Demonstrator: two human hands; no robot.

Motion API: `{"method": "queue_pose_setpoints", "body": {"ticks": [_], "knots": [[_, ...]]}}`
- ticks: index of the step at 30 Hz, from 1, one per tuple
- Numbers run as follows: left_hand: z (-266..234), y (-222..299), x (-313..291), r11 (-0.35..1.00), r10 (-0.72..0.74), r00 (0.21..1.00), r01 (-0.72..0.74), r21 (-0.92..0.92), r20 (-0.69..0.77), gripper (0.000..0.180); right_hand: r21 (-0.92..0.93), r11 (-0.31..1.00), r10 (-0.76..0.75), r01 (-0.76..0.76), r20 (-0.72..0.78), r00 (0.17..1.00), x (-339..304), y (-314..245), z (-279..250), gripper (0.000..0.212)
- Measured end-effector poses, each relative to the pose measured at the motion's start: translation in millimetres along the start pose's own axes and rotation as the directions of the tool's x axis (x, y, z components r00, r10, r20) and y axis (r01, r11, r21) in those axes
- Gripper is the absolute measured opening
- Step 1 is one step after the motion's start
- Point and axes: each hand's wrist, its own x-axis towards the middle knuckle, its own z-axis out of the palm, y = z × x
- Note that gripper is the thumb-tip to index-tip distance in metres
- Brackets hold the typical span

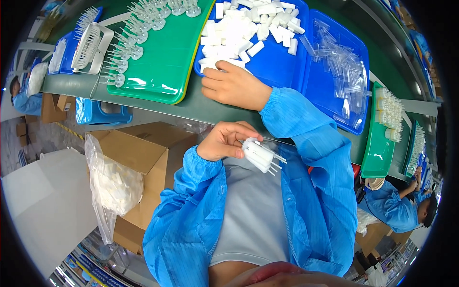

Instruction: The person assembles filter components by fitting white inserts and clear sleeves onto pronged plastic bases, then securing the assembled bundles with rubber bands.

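My left hand (227, 139) pinches a white plastic piece with several thin prongs (259, 155), held in front of my chest with the prongs pointing right and down. Over the near left corner of a blue tray (277, 71) is my right hand (235, 87), its fingers curled inward. Whatever those fingers hold, if anything, is hidden. Small white blocks (256, 49) are heaped in the tray just beyond that hand.
Left, a green tray (162, 71) holds rows of clear pronged pieces (136, 36) near a white fan (91, 50). Right, another blue tray (361, 52) holds clear plastic strips (342, 71), beside a narrow green tray (375, 160). An opened carton (158, 165) stands below the bench; co-workers sit further off.
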Motion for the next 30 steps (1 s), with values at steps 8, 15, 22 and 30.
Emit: {"method": "queue_pose_setpoints", "body": {"ticks": [8, 15, 22, 30], "knots": [[-13, 4, -1, 0.967, 0.256, 0.966, -0.256, 0.01, -0.029, 0.049, 0.526, 0.795, 0.401, -0.302, -0.082, 0.912, -47, 4, -48, 0.025], [13, 30, 10, 0.963, 0.257, 0.931, -0.223, 0.15, -0.26, 0.068, 0.772, 0.513, 0.601, -0.376, -0.01, 0.799, -81, -10, -67, 0.02], [11, 27, 16, 0.9, 0.151, 0.982, -0.09, 0.426, -0.111, 0.059, 0.899, 0.077, 0.673, -0.43, 0.271, 0.688, -90, -21, -72, 0.019], [11, 24, 14, 0.961, 0.094, 0.986, -0.053, 0.27, -0.139, 0.051, 0.803, 0.495, 0.629, -0.332, -0.068, 0.774, -99, -26, -69, 0.028]]}}
